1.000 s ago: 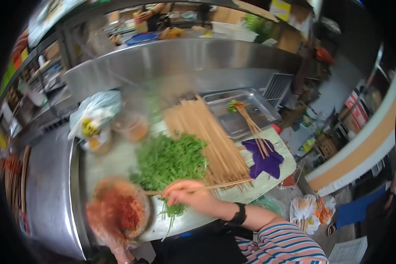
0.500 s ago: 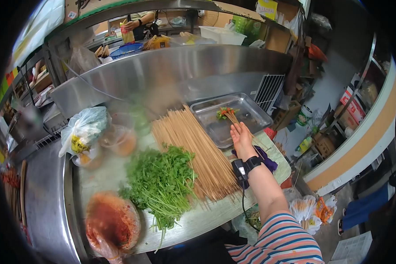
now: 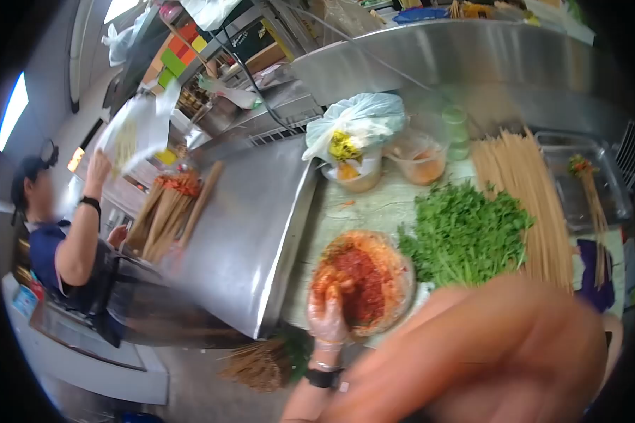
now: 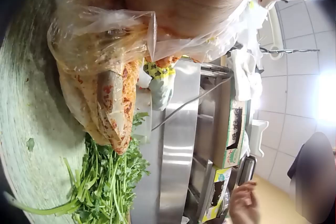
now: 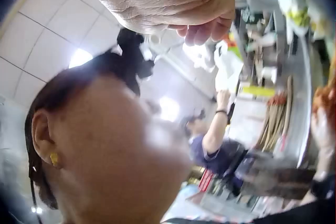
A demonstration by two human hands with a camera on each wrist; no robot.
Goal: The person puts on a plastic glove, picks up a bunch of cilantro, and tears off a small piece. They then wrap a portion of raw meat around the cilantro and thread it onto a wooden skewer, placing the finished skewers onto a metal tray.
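My left hand, in a clear plastic glove, is in a bowl of red paste lined with clear plastic. Red seasoning coats its fingers, and I cannot tell whether they grip anything. In the left wrist view the plastic glove is close above the bowl's smeared side. My bare right hand is raised near my head, fingers loosely bent, with nothing showing in them. The right forearm blurs across the head view's foreground. Leafy green herbs lie beside the bowl.
Bare wooden skewers lie right of the herbs. A metal tray holds several filled skewers near a purple cloth. Tubs and a tied bag stand behind the bowl. Another person stands at left beyond the steel counter.
My right hand held a skewer by the bowl, then reached the skewers in the tray, and is now lifted to my head. The head view has swung left. The left hand stays at the bowl.
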